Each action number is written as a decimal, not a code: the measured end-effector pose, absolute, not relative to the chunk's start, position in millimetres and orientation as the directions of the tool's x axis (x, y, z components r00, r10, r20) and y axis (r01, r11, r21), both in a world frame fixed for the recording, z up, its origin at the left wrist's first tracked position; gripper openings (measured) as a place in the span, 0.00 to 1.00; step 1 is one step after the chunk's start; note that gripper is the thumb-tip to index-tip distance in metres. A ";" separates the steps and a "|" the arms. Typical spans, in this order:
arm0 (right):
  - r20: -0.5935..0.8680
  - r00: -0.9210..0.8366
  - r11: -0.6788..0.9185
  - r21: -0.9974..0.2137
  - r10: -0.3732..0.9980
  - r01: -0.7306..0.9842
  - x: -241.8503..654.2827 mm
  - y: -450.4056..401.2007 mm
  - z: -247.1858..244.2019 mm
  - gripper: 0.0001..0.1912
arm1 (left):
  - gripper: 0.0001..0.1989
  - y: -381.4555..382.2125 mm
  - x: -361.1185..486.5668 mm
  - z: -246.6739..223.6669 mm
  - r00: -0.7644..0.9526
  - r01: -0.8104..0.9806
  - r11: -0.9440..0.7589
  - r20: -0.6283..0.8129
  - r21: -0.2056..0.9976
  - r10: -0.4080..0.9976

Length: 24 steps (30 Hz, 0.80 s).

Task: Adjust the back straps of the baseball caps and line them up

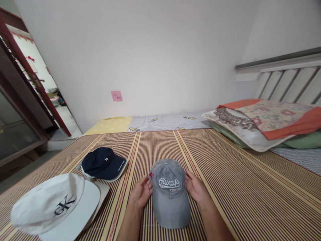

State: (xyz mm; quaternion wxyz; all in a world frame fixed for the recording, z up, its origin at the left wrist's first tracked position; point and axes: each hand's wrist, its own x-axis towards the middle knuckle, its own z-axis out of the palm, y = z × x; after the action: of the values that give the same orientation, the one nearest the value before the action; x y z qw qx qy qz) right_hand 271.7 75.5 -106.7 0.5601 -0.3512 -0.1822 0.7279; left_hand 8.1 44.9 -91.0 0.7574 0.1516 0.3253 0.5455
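Note:
A grey baseball cap (170, 206) with "Always" stitched in white on its front sits upright before me, its brim towards me. My left hand (142, 191) is at the cap's left side, palm turned up, with its fingertips against the edge. On the opposite side my right hand (197, 187) grips the rim, and some of its fingers are hidden behind the cap. To the left lie a navy cap (101, 164) with a white-edged brim and a white cap (47, 204) with black "CK" letters. Another brim (102, 194) shows under the white cap.
A striped bamboo mat (213, 160) covers the bed. Pillows with an orange-edged floral cover (281, 115) are piled at the right, by a slatted headboard (291, 83). A white wall with a pink note (116, 96) rises behind; a doorway stands at the left.

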 end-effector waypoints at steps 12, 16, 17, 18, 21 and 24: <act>-0.233 -0.039 -0.202 -0.735 0.972 -0.648 275.1 75.0 -105.1 0.11 | 0.14 16.9 29.2 -85.6 0.159 -0.658 0.315 -0.282 0.684 0.946; -0.232 -0.036 -0.203 -0.755 0.972 -0.624 273.6 72.1 -103.9 0.15 | 0.17 17.1 32.4 -87.1 0.139 -0.690 0.299 -0.285 0.660 0.949; -0.237 -0.034 -0.207 -0.757 0.971 -0.619 273.6 71.6 -103.2 0.15 | 0.17 17.9 32.7 -87.4 0.123 -0.703 0.284 -0.281 0.652 0.952; -0.242 -0.034 -0.211 -0.759 0.970 -0.616 273.7 70.9 -102.2 0.15 | 0.17 18.8 32.7 -87.6 0.093 -0.725 0.259 -0.282 0.638 0.955; -0.250 -0.045 -0.226 -0.766 0.967 -0.602 274.9 67.1 -97.0 0.16 | 0.20 22.4 30.6 -86.8 -0.058 -0.808 0.139 -0.312 0.573 0.948; -0.283 -0.119 -0.303 -0.807 0.952 -0.507 275.0 60.0 -89.8 0.17 | 0.22 27.4 24.6 -85.0 -0.184 -0.842 0.029 -0.337 0.539 0.923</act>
State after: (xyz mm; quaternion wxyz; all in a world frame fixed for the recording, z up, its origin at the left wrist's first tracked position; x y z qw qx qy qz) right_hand 275.0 60.0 -89.8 0.5237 -0.4079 -0.2725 0.6965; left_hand 24.6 27.4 -85.0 0.6360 0.0612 0.3320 0.6939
